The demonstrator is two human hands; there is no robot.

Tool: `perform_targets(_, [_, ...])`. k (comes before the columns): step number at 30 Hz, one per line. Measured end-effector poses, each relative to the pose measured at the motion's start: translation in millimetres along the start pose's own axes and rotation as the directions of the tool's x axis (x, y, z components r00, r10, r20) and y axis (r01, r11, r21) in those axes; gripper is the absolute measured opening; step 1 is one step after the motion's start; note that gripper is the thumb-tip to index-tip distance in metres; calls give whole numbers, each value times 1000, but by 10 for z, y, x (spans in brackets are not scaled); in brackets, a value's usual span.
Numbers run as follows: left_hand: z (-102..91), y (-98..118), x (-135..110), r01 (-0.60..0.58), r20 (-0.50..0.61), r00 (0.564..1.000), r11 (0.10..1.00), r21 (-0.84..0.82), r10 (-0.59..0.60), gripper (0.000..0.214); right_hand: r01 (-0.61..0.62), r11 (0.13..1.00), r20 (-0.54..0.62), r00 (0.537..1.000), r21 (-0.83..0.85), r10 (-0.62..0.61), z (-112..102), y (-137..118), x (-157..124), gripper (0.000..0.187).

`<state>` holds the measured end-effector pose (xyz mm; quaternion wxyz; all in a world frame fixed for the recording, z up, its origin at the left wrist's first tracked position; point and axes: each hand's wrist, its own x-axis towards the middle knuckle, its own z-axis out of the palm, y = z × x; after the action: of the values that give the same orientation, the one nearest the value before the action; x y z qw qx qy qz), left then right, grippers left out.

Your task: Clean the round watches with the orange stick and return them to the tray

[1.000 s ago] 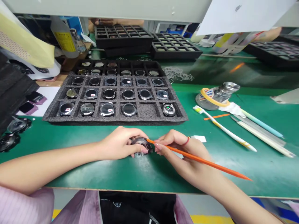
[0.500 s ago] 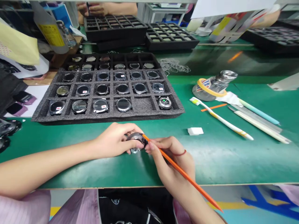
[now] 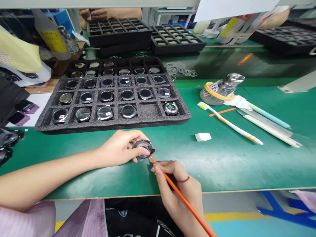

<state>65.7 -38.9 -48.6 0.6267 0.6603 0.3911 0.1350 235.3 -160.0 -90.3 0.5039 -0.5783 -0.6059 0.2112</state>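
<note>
My left hand (image 3: pixel 123 148) is closed around a round dark watch case (image 3: pixel 143 144), thumb across its face, just above the green bench. My right hand (image 3: pixel 175 184) pinches a long thin orange stick (image 3: pixel 182 197) like a pen. The stick's tip lies close by the lower right edge of the watch case; whether it touches cannot be made out. Behind my hands lies a black foam tray (image 3: pixel 113 124) with round watches in most of its compartments. One front-row compartment (image 3: pixel 150 110) holds no watch, and the watch (image 3: pixel 171 108) right of it lies back side up.
Right of my hands are a white block (image 3: pixel 203 137), a toothbrush (image 3: pixel 232 125), a short orange strip (image 3: pixel 222 112), a glass bottle with a metal top (image 3: pixel 219 89) and several slim tools (image 3: pixel 269 115). More trays (image 3: pixel 177 47) and another person's hands (image 3: pixel 98 13) are beyond.
My right hand has drawn down toward me, and the orange stick's tip has moved from the upper right of the watch case to its lower right. My left hand keeps its hold.
</note>
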Motion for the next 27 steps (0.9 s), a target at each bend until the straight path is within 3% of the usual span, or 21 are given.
perform_targets(5, [-6, -40, -67, -53, 7, 999, 998, 28, 53, 22, -77, 992, 61, 996, 102, 71, -88, -24, 13, 15])
perform_targets(9, [-12, -54, -129, -196, 47, 980, 978, 73, 193, 33, -73, 964, -56, 994, 256, 90, -222, -34, 113, 3])
perform_targets(11, [-6, -39, -139, -257, 51, 966, 958, 126, 253, 31, -21, 968, -57, 998, 249, 36, -273, -24, 141, 10])
perform_targets(16, [19, -23, -103, -207, -7, 978, 966, 154, 210, 29, 150, 983, 42, 987, 105, -155, -345, -1, 230, 19])
perform_targets(20, [17, -41, -56, -178, 29, 984, 979, 94, 176, 32, 256, 965, 195, 945, 58, -262, -404, -29, 401, 17])
perform_targets(24, [3, -52, -31, -243, 77, 970, 950, 195, 232, 29, 301, 950, 300, 902, 78, -311, -436, -35, 556, 21])
perform_targets(27, [3, -67, -27, -232, 81, 972, 959, 161, 221, 24, 311, 948, 339, 886, 72, -316, -443, -37, 635, 18])
